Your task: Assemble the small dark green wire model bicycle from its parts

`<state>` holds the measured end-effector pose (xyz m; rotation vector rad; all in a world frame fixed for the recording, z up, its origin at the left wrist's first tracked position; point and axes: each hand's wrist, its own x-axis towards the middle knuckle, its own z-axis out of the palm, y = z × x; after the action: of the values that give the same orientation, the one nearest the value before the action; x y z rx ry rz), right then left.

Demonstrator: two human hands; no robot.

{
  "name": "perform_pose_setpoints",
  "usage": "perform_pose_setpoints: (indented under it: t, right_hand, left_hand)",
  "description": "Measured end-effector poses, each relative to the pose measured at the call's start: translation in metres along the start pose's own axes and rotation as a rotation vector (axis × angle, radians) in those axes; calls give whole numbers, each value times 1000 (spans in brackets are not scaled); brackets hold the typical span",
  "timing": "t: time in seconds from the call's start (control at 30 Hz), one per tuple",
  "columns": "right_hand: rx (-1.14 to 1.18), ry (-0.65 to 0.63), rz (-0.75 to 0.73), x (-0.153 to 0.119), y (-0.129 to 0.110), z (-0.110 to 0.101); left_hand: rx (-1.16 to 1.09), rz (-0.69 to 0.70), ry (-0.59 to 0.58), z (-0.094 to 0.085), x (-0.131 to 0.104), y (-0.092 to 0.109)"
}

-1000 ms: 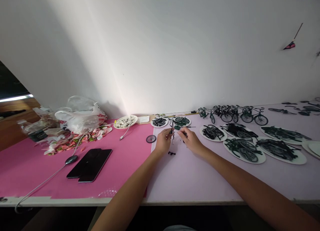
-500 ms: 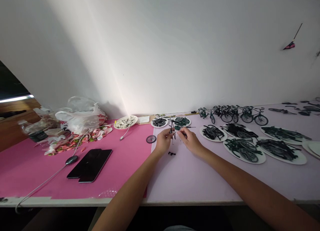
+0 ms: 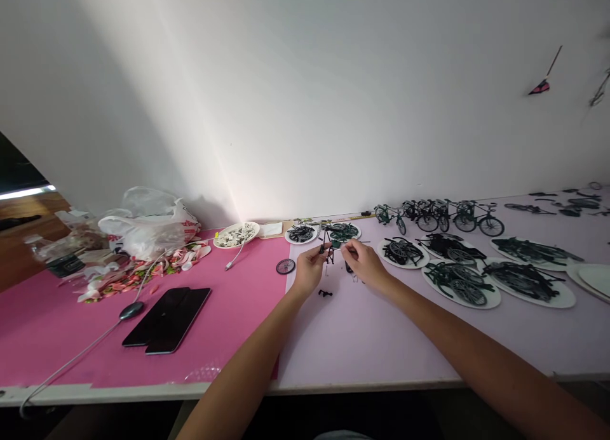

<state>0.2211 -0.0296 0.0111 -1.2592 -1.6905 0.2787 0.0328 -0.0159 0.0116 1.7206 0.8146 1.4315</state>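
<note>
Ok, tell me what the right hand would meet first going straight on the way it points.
Probably the thin dark part in the left hand, just ahead of the right hand, though depth is unclear.

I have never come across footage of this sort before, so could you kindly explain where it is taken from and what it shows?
There is no machine here: a person is working with two bare hands, seen by a camera worn on the head, looking forward and down. The left hand holds a slim, dark model bicycle part. The right hand is close beside it; whether it grips anything is too small to tell.

Nearer the person lies a small black piece, and left of the hands a loose spoked wheel. To the right are white plates of bicycle parts, with model bicycles standing behind them near the wall. Farther left are a white plastic bag and two dark, flat devices, perhaps phones.
</note>
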Motion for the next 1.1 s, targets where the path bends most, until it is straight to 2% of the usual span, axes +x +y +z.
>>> perform_pose_setpoints:
  t: [0.37,1.1]
  right_hand:
    - [-37,11,10,0,0,0]
    - [-62,16,49,-1,0,1]
  left_hand:
    - [-131,-55,-20,1,0,2]
    - [-121,-81,-47,2,0,-10]
